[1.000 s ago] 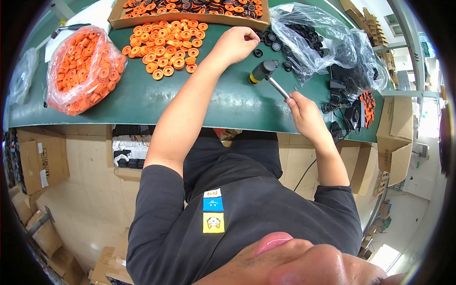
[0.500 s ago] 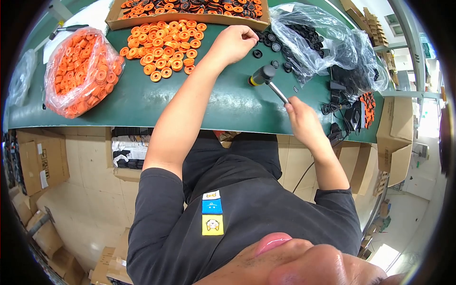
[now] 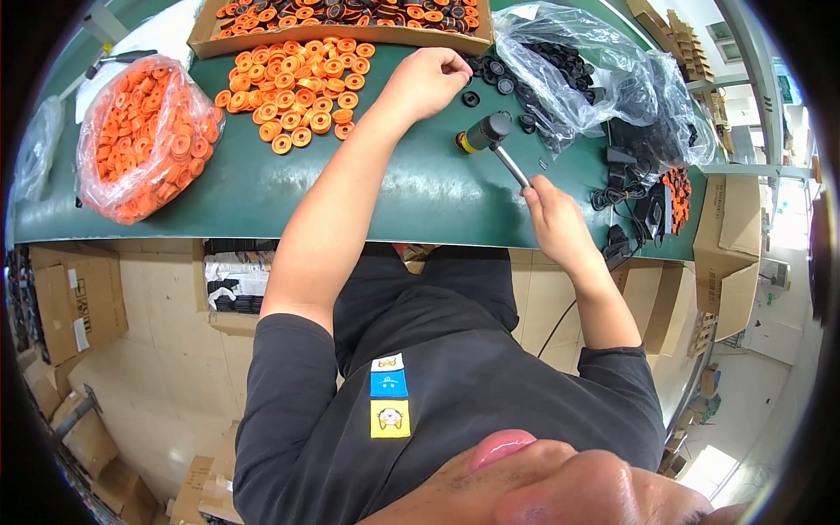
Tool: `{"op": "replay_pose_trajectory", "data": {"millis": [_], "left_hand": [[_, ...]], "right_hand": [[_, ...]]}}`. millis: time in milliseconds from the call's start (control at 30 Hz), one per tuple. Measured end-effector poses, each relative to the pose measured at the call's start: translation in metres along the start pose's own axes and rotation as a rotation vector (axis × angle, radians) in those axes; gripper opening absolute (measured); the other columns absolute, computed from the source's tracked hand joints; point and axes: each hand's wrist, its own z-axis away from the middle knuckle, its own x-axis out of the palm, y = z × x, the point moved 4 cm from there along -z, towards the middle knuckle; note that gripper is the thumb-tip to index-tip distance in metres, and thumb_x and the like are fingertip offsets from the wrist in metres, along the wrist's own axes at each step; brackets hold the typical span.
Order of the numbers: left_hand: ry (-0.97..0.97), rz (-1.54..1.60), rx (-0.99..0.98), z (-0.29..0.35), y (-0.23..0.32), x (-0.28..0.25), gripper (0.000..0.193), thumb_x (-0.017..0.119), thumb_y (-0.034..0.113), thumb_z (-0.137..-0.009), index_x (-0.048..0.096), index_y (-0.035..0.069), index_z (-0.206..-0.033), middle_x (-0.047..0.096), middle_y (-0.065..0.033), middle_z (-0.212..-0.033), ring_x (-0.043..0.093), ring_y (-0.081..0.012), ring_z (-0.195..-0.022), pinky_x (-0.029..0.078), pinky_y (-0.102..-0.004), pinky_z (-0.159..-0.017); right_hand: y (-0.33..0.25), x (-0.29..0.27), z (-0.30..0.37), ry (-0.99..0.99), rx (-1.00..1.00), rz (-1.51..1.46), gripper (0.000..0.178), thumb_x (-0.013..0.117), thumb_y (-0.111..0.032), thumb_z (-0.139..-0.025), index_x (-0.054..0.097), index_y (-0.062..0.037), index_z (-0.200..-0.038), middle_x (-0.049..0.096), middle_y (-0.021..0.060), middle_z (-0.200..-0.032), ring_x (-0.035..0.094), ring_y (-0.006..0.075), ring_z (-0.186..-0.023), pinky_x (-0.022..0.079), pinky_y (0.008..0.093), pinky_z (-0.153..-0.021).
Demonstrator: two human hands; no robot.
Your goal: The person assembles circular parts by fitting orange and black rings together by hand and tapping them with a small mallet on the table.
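Note:
My right hand [image 3: 557,219] is wrapped round the metal handle of a small mallet [image 3: 488,134] with a black head and a yellow-ringed face, held over the green table. My left hand [image 3: 429,85] reaches to the far middle of the table, its fingers curled together in a pinch. What it holds, if anything, is hidden. Beside its fingertips lie black round caps [image 3: 495,70], with one loose black cap [image 3: 471,99] just below them. Left of that hand spreads a loose pile of orange wheels [image 3: 293,92].
A clear bag of orange wheels [image 3: 149,149] stands at the left. Along the back is a cardboard box [image 3: 350,40] of orange and black parts. Right of the mallet are a clear bag of black parts [image 3: 569,79], a black cable [image 3: 608,197] and a tall carton [image 3: 728,236].
The table view has shifted slightly left. Both hands keep nearly the same pose; the mallet head has moved slightly, and now covers a small black part that showed beside it.

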Motion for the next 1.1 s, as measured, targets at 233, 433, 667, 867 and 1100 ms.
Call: {"op": "replay_pose_trajectory", "data": {"millis": [233, 433, 667, 867, 1100], "left_hand": [[0.001, -0.002, 0.0, 0.0, -0.003, 0.0, 0.022, 0.066, 0.016, -0.088, 0.072, 0.001, -0.103, 0.073, -0.0085, -0.094, 0.067, -0.0156, -0.089, 0.053, -0.0315, -0.084], [0.014, -0.004, 0.013, -0.001, -0.001, -0.003, 0.022, 0.066, 0.016, -0.088, 0.072, 0.001, -0.103, 0.073, -0.0083, -0.093, 0.067, -0.0152, -0.088, 0.053, -0.0311, -0.084], [0.018, 0.007, 0.009, -0.002, -0.005, -0.002, 0.021, 0.067, 0.016, -0.089, 0.073, 0.001, -0.103, 0.073, -0.0081, -0.092, 0.067, -0.0152, -0.087, 0.053, -0.0311, -0.083], [0.023, -0.008, 0.009, 0.0, -0.001, -0.003, 0.021, 0.067, 0.016, -0.089, 0.073, 0.001, -0.103, 0.073, -0.0083, -0.092, 0.067, -0.0155, -0.086, 0.053, -0.0315, -0.082], [0.017, -0.019, -0.001, -0.001, -0.002, -0.003, 0.021, 0.066, 0.015, -0.089, 0.072, 0.001, -0.103, 0.074, -0.0092, -0.094, 0.068, -0.0161, -0.089, 0.053, -0.0315, -0.083]], "right_hand": [[-0.018, -0.017, -0.002, 0.008, 0.067, -0.109, 0.019, 0.05, -0.018, -0.102, 0.055, -0.0006, -0.099, 0.06, 0.0245, -0.08, 0.057, 0.0484, -0.077, 0.043, 0.0524, -0.067], [-0.015, -0.006, -0.011, 0.025, -0.017, 0.018, 0.019, 0.049, -0.018, -0.102, 0.053, -0.0006, -0.096, 0.06, 0.0254, -0.08, 0.057, 0.049, -0.079, 0.043, 0.0548, -0.068], [-0.02, -0.007, -0.015, -0.028, -0.022, 0.005, 0.02, 0.049, -0.018, -0.102, 0.05, -0.0004, -0.093, 0.059, 0.0253, -0.08, 0.057, 0.0489, -0.079, 0.042, 0.0555, -0.068], [-0.013, 0.001, -0.006, -0.045, -0.051, 0.065, 0.019, 0.05, -0.018, -0.102, 0.052, -0.0002, -0.095, 0.06, 0.025, -0.079, 0.057, 0.0486, -0.079, 0.042, 0.0545, -0.068], [-0.002, -0.001, 0.003, -0.03, 0.066, -0.012, 0.019, 0.05, -0.018, -0.102, 0.052, 0.0002, -0.095, 0.06, 0.0249, -0.079, 0.057, 0.0485, -0.079, 0.042, 0.0537, -0.068]]}}
